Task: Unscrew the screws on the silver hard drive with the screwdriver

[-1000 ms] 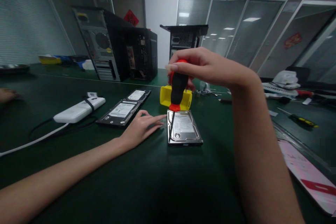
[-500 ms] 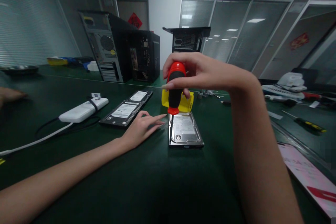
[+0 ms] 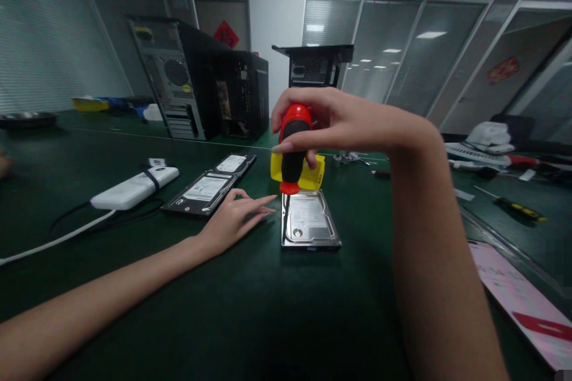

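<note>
My right hand (image 3: pixel 308 122) grips the red and black handle of a screwdriver (image 3: pixel 294 158), held nearly upright. Its shaft runs down to the left edge of a silver hard drive (image 3: pixel 310 220) lying flat on the green table; I cannot make out exactly where the tip rests. Just left of that drive, my left hand (image 3: pixel 235 217) lies with fingers stretched apart, holding nothing. Two more hard drives (image 3: pixel 204 189) lie end to end beyond the left hand. Behind the silver drive stands a yellow object (image 3: pixel 318 174), partly hidden by my right hand and the screwdriver.
A white power strip (image 3: pixel 134 187) with cables lies at left. Computer cases (image 3: pixel 196 80) stand at the back, with another case (image 3: pixel 313 68) behind my right hand. On the right are a yellow-black screwdriver (image 3: pixel 513 207), a pink-screened phone (image 3: pixel 522 303) and a white keyboard (image 3: pixel 478 156).
The whole view has shifted slightly, so things sit a little further left. Another person's hand at the far left has mostly left the picture. Both my hands keep about the same pose.
</note>
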A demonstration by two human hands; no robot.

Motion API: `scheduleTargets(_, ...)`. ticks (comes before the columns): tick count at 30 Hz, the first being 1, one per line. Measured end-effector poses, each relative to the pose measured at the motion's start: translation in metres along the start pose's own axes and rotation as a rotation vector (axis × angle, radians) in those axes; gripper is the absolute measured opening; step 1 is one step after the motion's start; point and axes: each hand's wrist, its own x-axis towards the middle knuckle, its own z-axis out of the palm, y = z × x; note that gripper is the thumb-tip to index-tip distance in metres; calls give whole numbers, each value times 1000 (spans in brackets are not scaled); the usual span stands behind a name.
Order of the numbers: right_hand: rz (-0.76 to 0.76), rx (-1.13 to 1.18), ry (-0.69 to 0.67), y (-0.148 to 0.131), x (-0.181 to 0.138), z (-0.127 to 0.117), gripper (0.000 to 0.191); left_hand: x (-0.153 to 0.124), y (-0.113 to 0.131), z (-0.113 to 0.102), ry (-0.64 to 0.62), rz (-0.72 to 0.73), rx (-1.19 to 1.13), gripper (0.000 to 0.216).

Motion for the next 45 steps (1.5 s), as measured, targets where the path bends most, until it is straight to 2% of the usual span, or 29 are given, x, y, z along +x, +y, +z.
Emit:
scheduleTargets(6, 37, 51, 11, 1, 0, 0, 27, 0, 3, -3, -35, 18, -10, 45)
scheduleTargets(11, 73, 40, 27, 2, -2, -1, 28, -1, 5, -6, -97, -1, -21, 29)
scheduleTargets(15, 83, 29, 12, 4, -4, -5, 29, 0, 2, -16, -122, -32, -24, 24)
scheduleTargets(20, 121, 11, 6, 6, -5, -7, 33, 3, -4, -32, -271, 52, -30, 23)
scheduleTargets(22, 123, 3, 7, 7, -5, -7, 32, 4, -6, -35, -295, 116, -4, 21)
scheduleTargets(27, 90, -6, -6, 6, -7, -8, 31, 2, -9, -32, -175, 360, 117, 20)
scheduleTargets(30, 48, 0, -36, 3, -9, -9, 30, 0, -10, -28, -120, 455, 181, 22)
scheduleTargets(34, 16, 15, -55, -1, -7, -8, 35, -1, -12, -24, -94, 480, 220, 23)
scheduleTargets(40, -37, -79, 19, -7, 1, 1, 37, -1, -7, -22, -78, 492, 252, 25)
scheduleTargets(45, 42, -86, 18, -12, 3, 5, 41, 1, -8, -20, -40, 543, 246, 27)
